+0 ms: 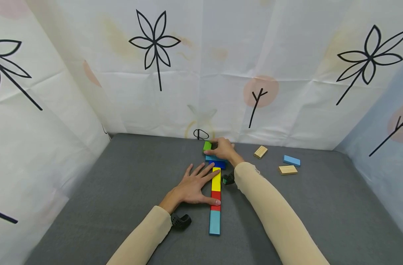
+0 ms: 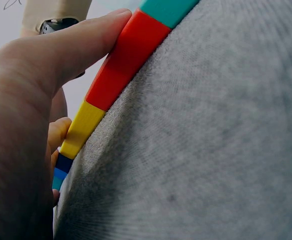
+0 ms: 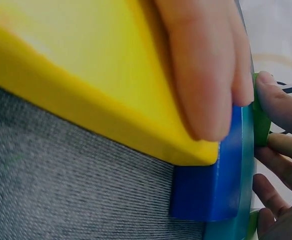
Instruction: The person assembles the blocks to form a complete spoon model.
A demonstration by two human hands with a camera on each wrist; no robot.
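Colored blocks lie in a line on the grey cloth: a light blue block [image 1: 215, 222], a red block [image 1: 216, 195] and a yellow block [image 1: 216, 182]. Crosswise at its far end lie a dark blue block [image 1: 219, 165] and a light teal block [image 3: 246, 165]. My left hand [image 1: 193, 188] is spread over the line, thumb on the red block, a fingertip on the yellow one. My right hand [image 1: 225, 151] pinches a green block [image 1: 207, 146] between thumb and finger, beyond the teal block. Another green block [image 3: 252, 225] shows partly beside its other fingers.
To the right lie two bare wooden blocks [image 1: 287, 170] and a blue block [image 1: 292, 160]. A white patterned curtain [image 1: 201, 92] hangs behind the grey table [image 1: 138, 184] and along its sides.
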